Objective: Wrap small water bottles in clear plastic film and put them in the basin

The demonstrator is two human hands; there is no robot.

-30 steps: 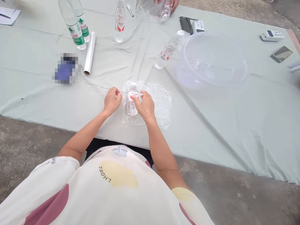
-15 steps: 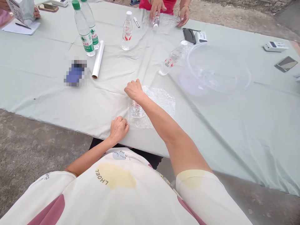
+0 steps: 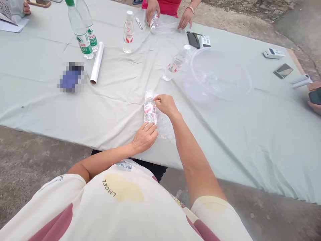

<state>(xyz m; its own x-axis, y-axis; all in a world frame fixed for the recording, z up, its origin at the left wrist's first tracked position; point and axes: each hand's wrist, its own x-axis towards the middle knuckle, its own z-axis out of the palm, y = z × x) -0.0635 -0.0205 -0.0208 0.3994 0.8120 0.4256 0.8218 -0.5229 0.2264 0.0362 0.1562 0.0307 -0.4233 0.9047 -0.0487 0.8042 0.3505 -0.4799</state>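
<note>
A small water bottle (image 3: 150,112) with a red and white label lies in front of me, its cap end pointing away. Clear plastic film (image 3: 166,124) lies under and around it, spreading to the right and sticking out past the cap. My left hand (image 3: 145,136) rests at the bottle's base, fingers stretched out over the film there. At the bottle's right shoulder, my right hand (image 3: 165,103) is closed in a pinch, seemingly on the film's edge; the fingertips partly hide it.
A film roll (image 3: 97,63) and two green-capped bottles (image 3: 84,45) stand left. Another bottle (image 3: 128,33) is ahead; one more (image 3: 175,63) leans against a clear basin (image 3: 220,73). Across the table, a co-worker's hand (image 3: 152,9) holds a bottle. Phones lie about the cloth (image 3: 250,134).
My left hand has moved from the film's near left corner onto the bottle's base. My right hand has shifted from above the cap to the bottle's right side. Film now lies over the bottle.
</note>
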